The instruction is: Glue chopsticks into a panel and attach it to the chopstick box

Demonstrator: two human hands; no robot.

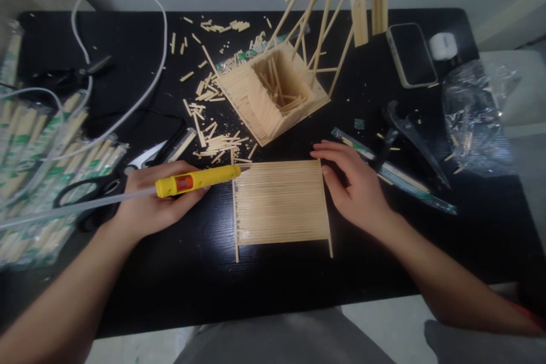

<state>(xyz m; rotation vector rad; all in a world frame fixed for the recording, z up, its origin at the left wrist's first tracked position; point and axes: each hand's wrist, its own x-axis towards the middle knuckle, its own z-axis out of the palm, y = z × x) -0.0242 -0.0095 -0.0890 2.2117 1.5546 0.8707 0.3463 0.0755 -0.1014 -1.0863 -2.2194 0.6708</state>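
Observation:
My left hand [160,205] is closed around a yellow hot glue gun [198,180] with a long glue stick running out of its back. The gun's nozzle points at the upper left corner of a flat panel [281,205] of thin wooden sticks laid side by side. One stick runs down each side of the panel, and shiny glue shows along the left one. At the panel's upper right corner rests my right hand [354,182], fingers loosely apart and fingertips by the edge, holding nothing.
Beyond the panel stands a wooden stick structure [273,96] with cut pieces inside its box. Stick offcuts [222,145] lie scattered beside it. Scissors [94,190] and wrapped chopsticks [38,165] are at left; a phone [412,56], white case [442,45] and plastic bag [473,119] at right.

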